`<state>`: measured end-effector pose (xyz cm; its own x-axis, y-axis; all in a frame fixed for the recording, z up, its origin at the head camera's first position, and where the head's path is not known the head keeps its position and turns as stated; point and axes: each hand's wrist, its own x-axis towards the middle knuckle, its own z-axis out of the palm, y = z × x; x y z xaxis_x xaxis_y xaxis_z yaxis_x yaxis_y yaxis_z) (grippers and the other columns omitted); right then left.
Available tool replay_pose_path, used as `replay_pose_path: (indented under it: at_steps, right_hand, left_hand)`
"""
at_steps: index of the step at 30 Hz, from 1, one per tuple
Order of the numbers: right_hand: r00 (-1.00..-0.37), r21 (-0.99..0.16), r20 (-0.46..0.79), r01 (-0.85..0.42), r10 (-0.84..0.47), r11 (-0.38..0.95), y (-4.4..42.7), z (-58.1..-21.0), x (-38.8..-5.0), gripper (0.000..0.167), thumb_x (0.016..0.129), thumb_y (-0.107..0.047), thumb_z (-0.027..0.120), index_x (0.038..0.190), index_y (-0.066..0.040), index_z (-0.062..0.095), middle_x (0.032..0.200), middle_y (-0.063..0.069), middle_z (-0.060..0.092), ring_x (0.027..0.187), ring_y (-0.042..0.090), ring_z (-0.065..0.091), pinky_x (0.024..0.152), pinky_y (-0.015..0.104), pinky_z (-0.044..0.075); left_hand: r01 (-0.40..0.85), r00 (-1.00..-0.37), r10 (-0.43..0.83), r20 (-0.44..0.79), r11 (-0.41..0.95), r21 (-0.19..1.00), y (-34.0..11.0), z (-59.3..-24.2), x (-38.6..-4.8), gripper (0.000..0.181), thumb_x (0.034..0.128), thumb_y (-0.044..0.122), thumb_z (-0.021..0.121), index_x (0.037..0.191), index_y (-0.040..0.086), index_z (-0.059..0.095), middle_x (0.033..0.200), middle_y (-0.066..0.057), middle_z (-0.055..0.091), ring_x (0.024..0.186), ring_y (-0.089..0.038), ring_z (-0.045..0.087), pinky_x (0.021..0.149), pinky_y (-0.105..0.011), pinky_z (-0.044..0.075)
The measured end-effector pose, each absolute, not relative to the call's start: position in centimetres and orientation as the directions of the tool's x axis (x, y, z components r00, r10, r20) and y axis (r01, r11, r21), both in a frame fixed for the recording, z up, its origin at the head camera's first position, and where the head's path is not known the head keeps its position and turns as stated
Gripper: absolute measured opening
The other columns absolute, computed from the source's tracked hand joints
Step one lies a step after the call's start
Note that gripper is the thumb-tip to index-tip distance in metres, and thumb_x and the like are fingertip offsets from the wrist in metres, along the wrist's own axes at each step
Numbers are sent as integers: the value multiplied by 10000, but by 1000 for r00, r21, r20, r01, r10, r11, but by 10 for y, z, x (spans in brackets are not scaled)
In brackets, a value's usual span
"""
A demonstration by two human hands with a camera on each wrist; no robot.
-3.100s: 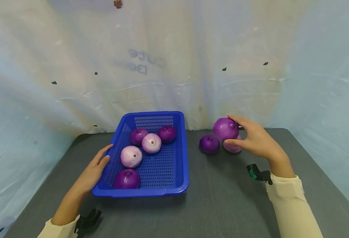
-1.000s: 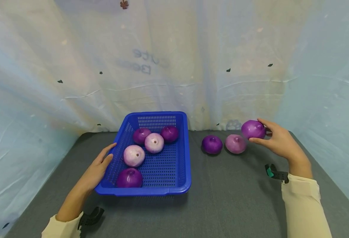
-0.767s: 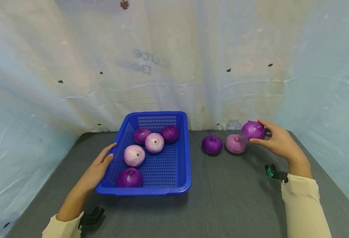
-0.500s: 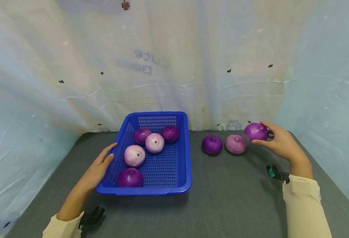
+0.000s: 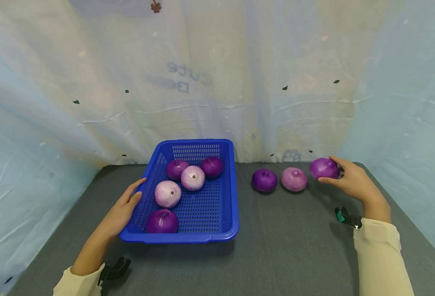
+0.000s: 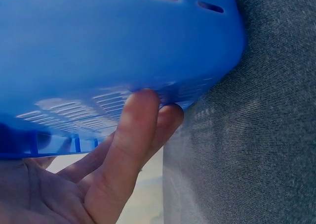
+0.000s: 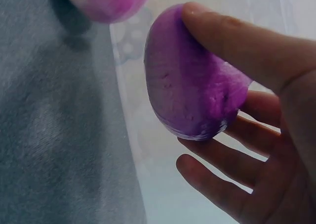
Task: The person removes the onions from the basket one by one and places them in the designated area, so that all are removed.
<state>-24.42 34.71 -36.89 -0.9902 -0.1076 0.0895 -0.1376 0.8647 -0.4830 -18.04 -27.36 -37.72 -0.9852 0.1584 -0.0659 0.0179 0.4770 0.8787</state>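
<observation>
In the head view my right hand (image 5: 352, 181) pinches a purple onion (image 5: 324, 168) between thumb and fingers at the table's far right. The right wrist view shows the thumb across this onion (image 7: 192, 85), fingers beneath; whether it touches the table I cannot tell. To its left sit a pinkish onion (image 5: 294, 179) and a dark purple onion (image 5: 264, 180). My left hand (image 5: 119, 213) rests along the left side of a blue plastic basket (image 5: 217, 237). In the left wrist view, fairly straight fingers (image 6: 131, 140) touch its outer wall. Several onions lie inside, including a pale one (image 5: 167, 194).
The grey table (image 5: 276, 246) carries the basket left of centre and the onions in a row to the right. A pale plastic curtain (image 5: 247, 82) hangs behind the table and along both sides.
My right hand has carried the purple onion rightward from above the pinkish one, then lowered it beside the row. The left hand and basket look unmoved, apart from a slight view shift.
</observation>
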Motion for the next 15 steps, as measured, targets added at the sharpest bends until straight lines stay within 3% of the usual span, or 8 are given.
replay_pose_path:
  at_steps: [15]
  right_hand:
    - [-995, -435, 35, -100, -94, 895, 358, -385, -251, 1001, 879, -527, 706, 1534, 67, 236, 1425, 432, 380, 1259, 578, 422, 979, 698, 378]
  left_hand:
    - [22, -987, 150, -58, 483, 875, -273, -377, -180, 567, 1090, 436, 265, 1608, 285, 90, 1555, -299, 288, 1279, -527, 496, 870, -527, 545]
